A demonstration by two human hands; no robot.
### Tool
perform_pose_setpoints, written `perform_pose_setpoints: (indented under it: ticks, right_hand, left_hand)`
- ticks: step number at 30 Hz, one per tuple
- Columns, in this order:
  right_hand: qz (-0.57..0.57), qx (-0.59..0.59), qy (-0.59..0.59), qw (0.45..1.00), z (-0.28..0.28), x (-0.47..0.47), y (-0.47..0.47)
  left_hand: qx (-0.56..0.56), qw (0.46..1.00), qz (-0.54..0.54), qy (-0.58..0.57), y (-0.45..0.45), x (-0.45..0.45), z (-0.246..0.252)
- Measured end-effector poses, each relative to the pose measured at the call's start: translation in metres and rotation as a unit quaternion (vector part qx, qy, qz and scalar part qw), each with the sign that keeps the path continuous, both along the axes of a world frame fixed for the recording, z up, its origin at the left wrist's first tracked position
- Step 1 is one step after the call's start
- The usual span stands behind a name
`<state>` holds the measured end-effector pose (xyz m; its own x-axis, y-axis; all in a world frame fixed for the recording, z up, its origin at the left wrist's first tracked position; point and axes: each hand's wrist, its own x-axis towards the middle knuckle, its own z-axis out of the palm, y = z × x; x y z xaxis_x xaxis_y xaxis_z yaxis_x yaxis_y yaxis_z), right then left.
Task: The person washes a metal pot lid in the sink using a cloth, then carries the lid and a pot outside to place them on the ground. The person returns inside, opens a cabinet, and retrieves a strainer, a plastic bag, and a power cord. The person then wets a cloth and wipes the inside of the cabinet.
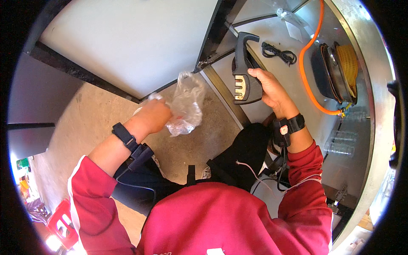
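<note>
My left hand is closed around part of a crumpled clear plastic bag, which hangs out to its right over the floor. In my right hand is a black handheld knife sharpener with a slotted, gold-coloured face and a hooked handle pointing away from me. My thumb lies on its body; the other fingers are mostly hidden behind it. Beyond the sharpener, a coiled black cable lies on the white cabinet shelf.
An orange hose runs down the cabinet, beside a stacked pan and yellow woven basket. Clear plastic cups lie further right. A metal frame rail edges the cabinet. A white panel stands ahead. A red plastic stool is behind left.
</note>
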<state>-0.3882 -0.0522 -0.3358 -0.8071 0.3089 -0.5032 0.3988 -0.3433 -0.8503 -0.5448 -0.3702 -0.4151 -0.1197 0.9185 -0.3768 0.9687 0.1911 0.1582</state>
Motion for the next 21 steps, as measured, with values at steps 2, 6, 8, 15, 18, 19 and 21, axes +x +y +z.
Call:
perform_pose_setpoints:
  ticks: [2,6,8,15,18,19,21]
  right_hand:
    - [0.006,0.000,0.008,1.000,0.001,-0.003,0.001]
    - [0.018,-0.030,0.013,0.999,-0.002,-0.003,0.003]
    - [0.035,-0.080,0.027,0.996,-0.008,-0.003,0.002]
    - [0.062,-0.071,0.005,0.996,-0.010,-0.008,-0.004]
    - [0.125,-0.064,-0.003,0.990,0.002,-0.010,-0.009]
    - [0.143,-0.023,-0.014,0.989,0.007,-0.011,-0.010]
    - [0.182,0.061,-0.032,0.981,0.016,-0.011,-0.013]
  left_hand:
    - [-0.121,0.993,0.007,0.000,-0.009,-0.004,-0.011]
    - [-0.130,0.989,0.000,-0.070,-0.019,-0.010,-0.026]
    - [-0.152,0.981,0.025,-0.115,-0.019,-0.011,-0.026]
    - [0.095,0.980,0.066,-0.163,0.006,-0.001,0.027]
    - [0.337,0.933,0.090,-0.093,0.028,0.010,0.066]
    - [0.348,0.932,0.081,-0.051,0.034,0.013,0.078]
    - [0.393,0.918,0.046,0.035,0.045,0.016,0.096]
